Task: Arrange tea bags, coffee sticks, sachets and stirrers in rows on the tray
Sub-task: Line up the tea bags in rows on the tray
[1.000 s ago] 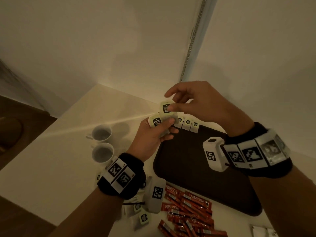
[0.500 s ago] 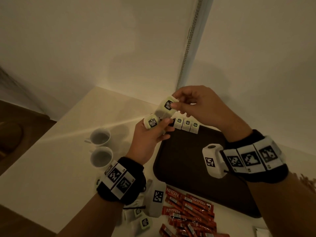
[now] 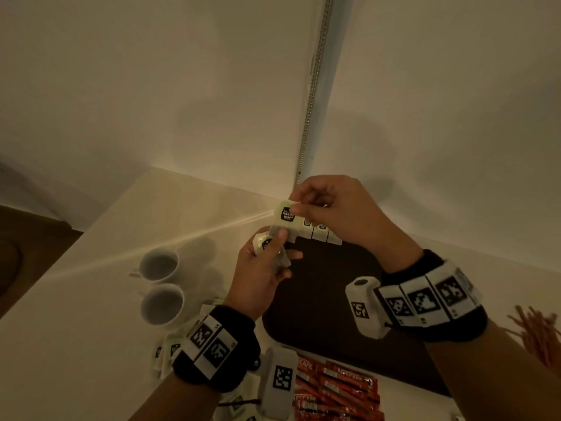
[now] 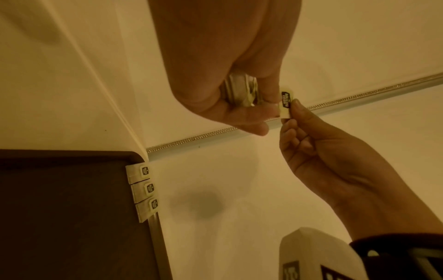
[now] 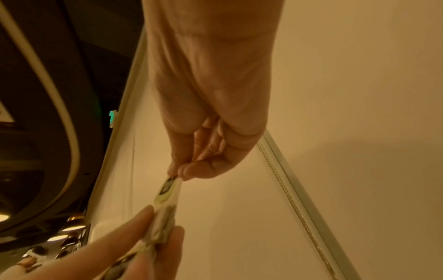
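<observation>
My left hand point(image 3: 263, 262) grips a small stack of pale tea bags point(image 3: 266, 242) above the dark brown tray's point(image 3: 321, 302) far left corner. My right hand point(image 3: 306, 205) pinches the top edge of one tea bag point(image 3: 287, 214), whose lower end is still against the stack. In the left wrist view the pinched tea bag point(image 4: 285, 103) sits between both hands. In the right wrist view the same tea bag point(image 5: 167, 189) hangs from my fingertips point(image 5: 182, 172). Three tea bags point(image 4: 143, 191) lie in a row along the tray's far edge.
Two white cups point(image 3: 161, 284) stand left of the tray. Red coffee sticks point(image 3: 334, 390) are piled at the tray's near edge, with loose tea bags point(image 3: 170, 350) beside my left wrist. Thin stirrers point(image 3: 537, 332) lie at the far right. Walls meet just behind the tray.
My right hand has closed on the top tea bag and lifted it a little up from the stack. The left hand stays holding the rest.
</observation>
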{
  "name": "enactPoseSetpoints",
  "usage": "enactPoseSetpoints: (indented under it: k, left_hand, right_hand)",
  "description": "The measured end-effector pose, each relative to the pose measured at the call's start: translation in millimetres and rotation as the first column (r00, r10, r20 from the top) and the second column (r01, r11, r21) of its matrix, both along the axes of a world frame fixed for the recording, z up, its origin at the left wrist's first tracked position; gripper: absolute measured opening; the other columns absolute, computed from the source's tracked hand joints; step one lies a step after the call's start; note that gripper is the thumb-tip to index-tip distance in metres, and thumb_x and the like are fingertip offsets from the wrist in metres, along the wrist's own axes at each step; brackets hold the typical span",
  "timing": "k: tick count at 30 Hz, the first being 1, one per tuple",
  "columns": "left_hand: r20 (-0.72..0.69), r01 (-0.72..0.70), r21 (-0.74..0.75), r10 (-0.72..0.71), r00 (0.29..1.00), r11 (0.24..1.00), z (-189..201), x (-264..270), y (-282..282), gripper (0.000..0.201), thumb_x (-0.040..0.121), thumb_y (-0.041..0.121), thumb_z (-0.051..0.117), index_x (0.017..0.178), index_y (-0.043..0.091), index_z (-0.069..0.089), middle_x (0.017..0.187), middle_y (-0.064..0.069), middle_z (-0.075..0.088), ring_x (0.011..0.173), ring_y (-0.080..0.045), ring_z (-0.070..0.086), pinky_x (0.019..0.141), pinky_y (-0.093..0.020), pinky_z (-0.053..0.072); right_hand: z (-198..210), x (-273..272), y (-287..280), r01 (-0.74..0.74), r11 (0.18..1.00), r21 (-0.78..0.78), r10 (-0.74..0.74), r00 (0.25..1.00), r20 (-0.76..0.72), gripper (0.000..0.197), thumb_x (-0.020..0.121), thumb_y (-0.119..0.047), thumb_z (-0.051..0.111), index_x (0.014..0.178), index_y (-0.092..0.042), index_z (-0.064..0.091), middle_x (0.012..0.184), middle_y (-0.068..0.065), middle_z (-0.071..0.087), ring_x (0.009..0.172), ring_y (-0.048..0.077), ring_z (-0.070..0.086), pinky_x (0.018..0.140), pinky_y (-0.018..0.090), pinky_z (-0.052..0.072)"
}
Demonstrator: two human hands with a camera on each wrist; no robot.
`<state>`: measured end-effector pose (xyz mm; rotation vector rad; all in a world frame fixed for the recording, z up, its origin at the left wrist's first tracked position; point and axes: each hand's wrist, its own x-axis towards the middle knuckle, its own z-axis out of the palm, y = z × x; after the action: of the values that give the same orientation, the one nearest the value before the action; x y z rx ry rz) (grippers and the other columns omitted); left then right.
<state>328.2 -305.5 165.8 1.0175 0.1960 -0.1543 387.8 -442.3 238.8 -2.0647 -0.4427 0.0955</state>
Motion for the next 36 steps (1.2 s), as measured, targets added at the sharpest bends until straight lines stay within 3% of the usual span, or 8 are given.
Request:
enactPoseSetpoints:
  k: [4,8,10,13,17,23,28,36]
  left_hand:
    - [-0.127,-0.074,-0.095,0.061,0.99,0.993,-10,14,9,0.027,0.093,0.031,0.052,0.115,0.016,0.058,0.099,-0.002,0.073,0.084,-0.018,0.071,0.058,-0.022,0.054]
    - [-0.188,-0.14,-0.23,0.097,0.977,0.963,-18,25,26,0.022,0.099,0.021,0.036,0.103,0.01,0.055,0.095,-0.011,0.074,0.086,-0.027,0.072,0.063,-0.027,0.058]
    - [-0.162,-0.135,-0.177,0.107,0.981,0.975,-21,28,33,0.021,0.099,0.022,0.037,0.1,0.012,0.055,0.098,-0.011,0.073,0.089,-0.028,0.071,0.064,-0.029,0.058]
    - [-0.113,-0.143,-0.029,0.139,0.984,0.989,-26,31,39,0.022,0.1,0.027,0.039,0.099,0.016,0.058,0.1,-0.008,0.071,0.09,-0.026,0.071,0.061,-0.029,0.056]
    - [-0.097,-0.191,0.017,0.192,0.977,0.981,-33,34,45,0.025,0.1,0.028,0.038,0.097,0.015,0.06,0.086,-0.005,0.07,0.07,-0.018,0.069,0.054,-0.024,0.053]
    - [-0.156,-0.19,-0.09,0.175,0.972,0.978,-41,39,51,0.04,0.099,0.042,0.03,0.095,0.013,0.058,0.073,-0.008,0.068,0.058,-0.019,0.066,0.045,-0.022,0.05]
    - [-0.142,-0.167,-0.09,0.154,0.978,0.982,-46,42,49,0.045,0.099,0.046,0.025,0.098,0.013,0.056,0.075,-0.012,0.07,0.059,-0.022,0.067,0.046,-0.023,0.051]
    - [-0.172,-0.097,-0.04,0.088,0.981,0.995,-47,45,44,0.053,0.094,0.056,0.023,0.103,0.015,0.055,0.083,-0.017,0.072,0.066,-0.027,0.069,0.049,-0.026,0.053]
  right_hand:
    - [-23,21,-10,0.07,0.997,0.011,-0.07,0.997,-0.019,0.011,0.085,-0.008,0.066,0.093,-0.013,0.069,0.08,0.0,0.068,0.067,0.009,0.064,0.066,0.018,0.055]
    - [-82,50,-25,0.116,0.97,-0.216,-0.137,0.987,-0.088,0.017,0.086,-0.004,0.062,0.099,-0.013,0.068,0.094,0.0,0.066,0.079,0.007,0.059,0.074,0.017,0.049]
    - [-118,61,-28,0.095,0.942,-0.322,-0.151,0.976,-0.154,0.017,0.087,-0.007,0.061,0.103,-0.01,0.066,0.105,0.006,0.065,0.083,0.009,0.057,0.076,0.018,0.048]
    - [-163,74,-30,0.092,0.918,-0.385,-0.205,0.942,-0.264,0.018,0.088,-0.013,0.062,0.106,-0.009,0.063,0.109,0.007,0.064,0.097,0.017,0.06,0.087,0.031,0.051]
    - [-203,90,-31,0.195,0.887,-0.419,-0.297,0.935,-0.193,0.014,0.086,-0.015,0.065,0.096,-0.006,0.063,0.1,0.01,0.066,0.095,0.023,0.061,0.089,0.037,0.05]
    - [-220,110,-30,0.34,0.857,-0.386,-0.408,0.907,-0.106,0.011,0.087,-0.012,0.064,0.095,-0.005,0.067,0.099,0.011,0.068,0.095,0.024,0.062,0.087,0.034,0.05]
    - [-221,120,-27,0.369,0.849,-0.378,-0.433,0.896,-0.101,0.012,0.088,-0.008,0.062,0.097,-0.004,0.068,0.101,0.012,0.067,0.096,0.024,0.061,0.082,0.026,0.047]
    - [-212,125,-20,0.421,0.82,-0.388,-0.482,0.873,-0.071,0.013,0.087,-0.008,0.06,0.1,-0.007,0.063,0.102,0.013,0.062,0.094,0.024,0.059,0.082,0.031,0.049]
